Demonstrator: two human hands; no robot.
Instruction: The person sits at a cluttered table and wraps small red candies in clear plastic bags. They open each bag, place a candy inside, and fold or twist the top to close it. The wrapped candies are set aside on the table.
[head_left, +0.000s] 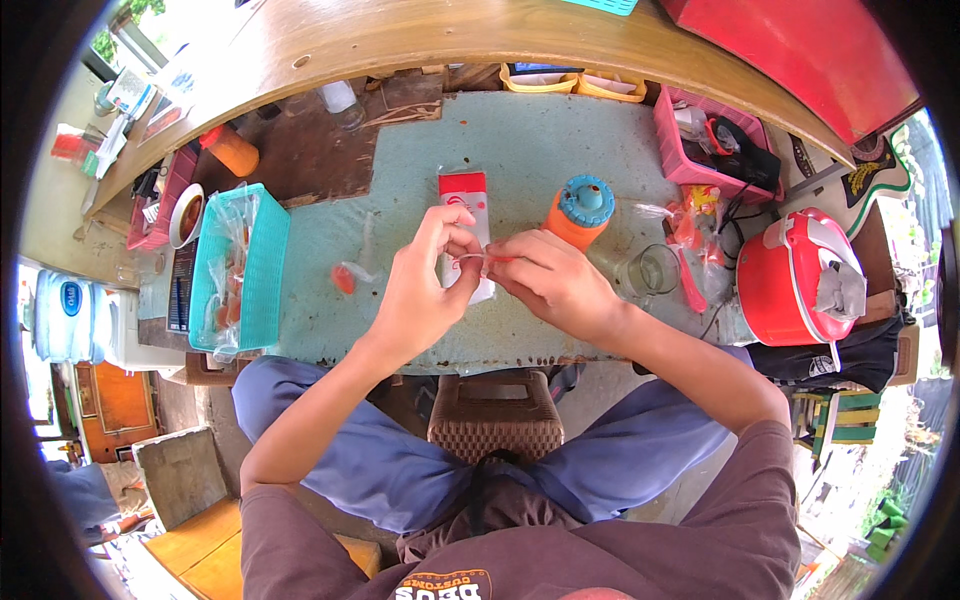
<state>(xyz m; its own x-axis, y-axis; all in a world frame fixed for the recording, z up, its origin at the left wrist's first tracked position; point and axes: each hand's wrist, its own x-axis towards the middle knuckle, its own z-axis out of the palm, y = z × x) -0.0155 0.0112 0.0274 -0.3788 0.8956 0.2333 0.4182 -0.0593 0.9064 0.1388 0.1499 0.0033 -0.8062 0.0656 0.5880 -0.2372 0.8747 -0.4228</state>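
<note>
On the far left of the blue-green surface (325, 232) stand a pink basket (152, 232), a bowl (187, 218) and, nearer, a teal basket (270, 255) holding clear bags (232, 255) with orange things inside. An orange bottle (236, 153) lies tilted beyond the teal basket. To its right, well apart, is a clear jar (343, 105) at the far edge. Nearer, a small orange bag (344, 278) lies flat, left of the hands.

At the middle, the left hand (422, 285) has its thumb and fingers together in a pinch; its grip is clamped on a small thin piece (499, 258), mostly hidden. The right hand (560, 284) pinches the same piece, its fingertips just beside the left ones. The piece is above a red-and-white packet (464, 186) lying on the surface.

Just beyond the right hand is a blue-capped bottle (582, 208). Farther right come a glass (653, 271), orange wrappers (688, 240), a far pink bin (671, 130) and a red cooler (772, 292).
</note>
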